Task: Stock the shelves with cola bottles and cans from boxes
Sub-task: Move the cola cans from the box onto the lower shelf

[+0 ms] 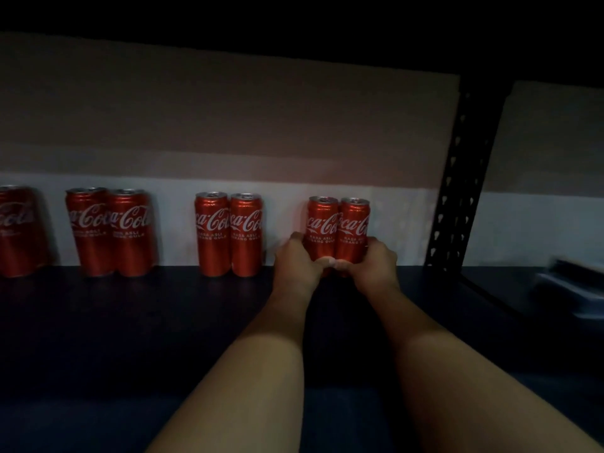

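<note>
Dim shelf (130, 322), pale wall behind. Our left hand (295, 261) and right hand (372, 261) clasp two cans (338, 223) low down: rigid, slick, probably heavy.

far-left can (14, 230): cut off by frame edge
held cans' (338, 228) bases: hidden behind hands
right-side object (570, 286): blurred, can't ID

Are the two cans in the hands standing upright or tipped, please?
Upright. The held cans show their silver tops uppermost and labels level, with the left hand and right hand gripping their bases.
</note>
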### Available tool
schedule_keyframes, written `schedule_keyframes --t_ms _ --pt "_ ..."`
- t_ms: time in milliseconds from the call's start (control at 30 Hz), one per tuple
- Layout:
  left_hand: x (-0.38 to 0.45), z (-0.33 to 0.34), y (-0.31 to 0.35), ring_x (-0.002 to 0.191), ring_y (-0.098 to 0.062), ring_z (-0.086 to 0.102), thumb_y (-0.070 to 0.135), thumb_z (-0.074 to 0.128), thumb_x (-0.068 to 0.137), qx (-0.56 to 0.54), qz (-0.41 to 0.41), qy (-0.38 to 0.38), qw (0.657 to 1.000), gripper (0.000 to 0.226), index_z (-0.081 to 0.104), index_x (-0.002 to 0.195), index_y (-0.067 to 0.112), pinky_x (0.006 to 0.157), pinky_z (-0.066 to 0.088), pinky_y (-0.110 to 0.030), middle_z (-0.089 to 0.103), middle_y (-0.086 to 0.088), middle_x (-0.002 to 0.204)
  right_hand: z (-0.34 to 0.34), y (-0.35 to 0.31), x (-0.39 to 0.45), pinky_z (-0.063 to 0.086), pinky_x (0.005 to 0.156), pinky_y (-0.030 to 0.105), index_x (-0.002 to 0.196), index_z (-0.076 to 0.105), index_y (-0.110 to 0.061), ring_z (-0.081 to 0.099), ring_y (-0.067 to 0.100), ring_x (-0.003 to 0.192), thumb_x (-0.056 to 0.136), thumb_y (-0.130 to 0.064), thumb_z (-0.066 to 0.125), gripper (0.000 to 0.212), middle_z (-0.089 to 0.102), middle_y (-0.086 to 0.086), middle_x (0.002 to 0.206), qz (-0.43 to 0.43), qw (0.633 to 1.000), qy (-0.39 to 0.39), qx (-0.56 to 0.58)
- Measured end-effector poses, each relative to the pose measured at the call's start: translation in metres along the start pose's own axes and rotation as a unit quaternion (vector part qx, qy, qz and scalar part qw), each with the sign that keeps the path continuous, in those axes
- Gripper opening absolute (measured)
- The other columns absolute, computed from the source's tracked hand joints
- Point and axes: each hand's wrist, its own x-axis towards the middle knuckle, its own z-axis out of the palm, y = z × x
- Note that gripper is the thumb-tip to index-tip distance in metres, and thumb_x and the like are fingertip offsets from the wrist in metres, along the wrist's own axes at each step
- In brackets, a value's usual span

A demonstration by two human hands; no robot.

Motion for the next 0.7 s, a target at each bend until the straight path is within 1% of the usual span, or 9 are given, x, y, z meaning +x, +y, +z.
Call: schedule_keyframes --t_ms 67,200,300,367,433,500,567,633,700 --pt "0.002 0.001 -0.001 0.123 -0.025 0.063 0.02 0.089 0.077 -0.004 -0.004 -0.004 1.0 0.061 0.06 0.13 0.009 0.107 0.05 -0.04 0.067 -0.011 0.13 0.003 0.003 0.001 0.051 0.096 0.036 0.129 0.061 -0.012 0.066 0.024 0.113 0.071 -0.026 0.092 0.067 0.069 0.008 0.124 0.003 1.0 0.002 0.006" --pt "0.005 0.004 -0.006 0.12 -0.024 0.064 0.021 0.091 0.075 -0.005 -0.002 0.0 1.0 0.063 0.061 0.13 0.008 0.105 0.051 -0.037 0.068 -0.011 0.129 0.004 0.004 0.002 0.05 0.098 0.038 0.131 0.06 -0.013 0.065 0.024 0.116 0.072 -0.028 0.091 0.068 0.067 0.007 0.126 0.002 1.0 0.0 0.016" --pt "0.008 0.006 -0.008 0.113 -0.024 0.066 0.033 0.094 0.07 0.037 0.014 0.023 0.999 0.066 0.065 0.125 0.011 0.101 0.054 -0.041 0.068 -0.012 0.124 0.004 0.004 0.002 0.049 0.1 0.036 0.133 0.058 -0.012 0.063 0.025 0.118 0.073 -0.027 0.091 0.07 0.066 0.008 0.129 -0.003 1.0 0.002 0.01" --pt "0.009 0.007 -0.01 0.109 -0.023 0.067 0.039 0.094 0.068 0.057 0.023 0.034 0.998 0.068 0.066 0.123 0.011 0.098 0.056 -0.042 0.068 -0.011 0.12 0.004 0.004 0.003 0.048 0.102 0.037 0.134 0.057 -0.012 0.062 0.025 0.12 0.071 -0.022 0.092 0.072 0.065 0.009 0.13 -0.003 1.0 -0.001 0.003" --pt "0.007 0.007 -0.01 0.107 -0.023 0.067 0.04 0.093 0.068 0.061 0.032 0.041 0.997 0.066 0.067 0.121 0.011 0.097 0.056 -0.041 0.069 -0.01 0.119 0.004 0.005 0.002 0.046 0.105 0.039 0.135 0.056 -0.013 0.061 0.026 0.122 0.068 -0.014 0.093 0.077 0.064 0.009 0.131 0.002 1.0 -0.01 -0.004" --pt "0.005 0.007 -0.01 0.107 -0.024 0.067 0.04 0.092 0.07 0.062 0.038 0.047 0.996 0.064 0.067 0.121 0.011 0.097 0.056 -0.041 0.068 -0.01 0.118 0.004 0.005 0.001 0.046 0.105 0.04 0.134 0.055 -0.015 0.061 0.025 0.122 0.066 -0.01 0.093 0.078 0.063 0.008 0.131 0.005 1.0 -0.014 -0.006" --pt "0.004 0.007 -0.01 0.107 -0.025 0.067 0.041 0.091 0.071 0.067 0.044 0.052 0.995 0.063 0.067 0.121 0.011 0.096 0.056 -0.04 0.068 -0.01 0.118 0.003 0.007 0.0 0.047 0.102 0.037 0.132 0.056 -0.017 0.061 0.025 0.12 0.066 -0.011 0.093 0.075 0.064 0.007 0.129 0.0 1.0 -0.006 0.007" --pt "0.002 0.007 -0.009 0.109 -0.024 0.066 0.041 0.09 0.072 0.069 0.047 0.052 0.995 0.063 0.066 0.123 0.012 0.098 0.055 -0.041 0.067 -0.01 0.119 0.0 0.007 -0.001 0.045 0.095 0.029 0.131 0.058 -0.016 0.063 0.023 0.117 0.072 -0.012 0.09 0.068 0.065 0.007 0.127 -0.007 1.0 -0.004 0.022" --pt "0.001 0.006 -0.008 0.112 -0.023 0.065 0.04 0.089 0.074 0.064 0.048 0.048 0.996 0.063 0.064 0.126 0.013 0.101 0.054 -0.039 0.066 -0.008 0.122 -0.002 0.007 -0.002 0.042 0.092 0.025 0.132 0.059 -0.015 0.063 0.022 0.116 0.078 -0.013 0.086 0.06 0.066 0.006 0.127 -0.011 1.0 -0.007 0.025"
